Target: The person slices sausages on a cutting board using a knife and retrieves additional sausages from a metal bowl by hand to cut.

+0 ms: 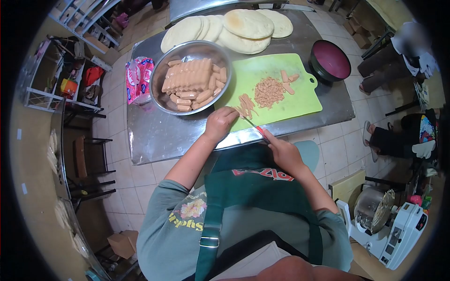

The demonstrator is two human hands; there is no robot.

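Observation:
My right hand [285, 153] is closed round the red handle of a knife [257, 127], whose blade points up and left. At the near left edge of the green cutting board [300, 61], my left hand [221, 123] has its fingers curled down on sausage strips [245, 106], close to the knife tip. Its fingertips partly hide what they hold. A pile of diced sausage [268, 92] lies mid-board, with several larger sausage pieces [288, 88] to its right. Left of the board stands a metal bowl [157, 96] of whole sausages [187, 77].
Flatbreads [248, 23] lie along the table's far side. A pink plastic packet [139, 79] is left of the bowl, and a dark bowl with a pink inside [332, 60] sits at the metal table's [154, 140] right edge. Other people stand at right, near a white mixer [391, 234].

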